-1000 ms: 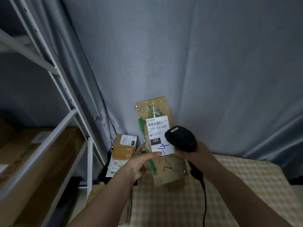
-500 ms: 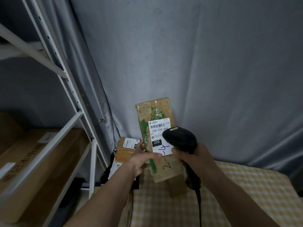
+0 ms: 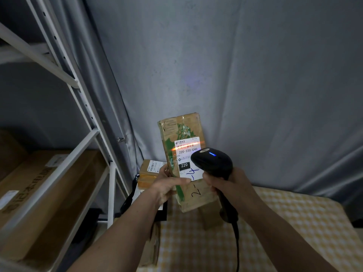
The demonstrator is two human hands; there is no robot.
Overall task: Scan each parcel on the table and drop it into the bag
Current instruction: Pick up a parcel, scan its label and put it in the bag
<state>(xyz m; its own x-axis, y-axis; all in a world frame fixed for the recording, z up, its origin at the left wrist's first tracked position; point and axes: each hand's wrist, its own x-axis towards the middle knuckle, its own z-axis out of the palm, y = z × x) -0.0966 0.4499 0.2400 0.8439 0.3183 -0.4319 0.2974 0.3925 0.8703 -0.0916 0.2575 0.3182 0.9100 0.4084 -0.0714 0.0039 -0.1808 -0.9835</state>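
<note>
A: Where's the parcel?

B: The flat brown cardboard parcel with green print and a white shipping label [image 3: 181, 163] is held upright above the near edge of the yellow checked tablecloth [image 3: 294, 222]. The left hand [image 3: 167, 183] pinches its lower left edge, thumb lying across the label's bottom corner, fingers behind.

A: Other hand?

B: The right hand [image 3: 225, 183] is wrapped tight round the handle of the black handheld barcode scanner [image 3: 213, 162], just right of the pinch. Blue lamp lit, an orange-red line falls across the barcode above the thumb.

A: Handling?

B: Looks light, since one pinch near the bottom keeps it upright. Stiff board, holds flat, no sag. Glossy tape on the face may be slick, so bare cardboard edges probably give the safer hold. Not obviously fragile; contents unknown.

A: Anything else?

B: A smaller tan taped box with a label [image 3: 150, 173] sits just left of the pinch, partly hidden. Bag can't be made out for sure.
</note>
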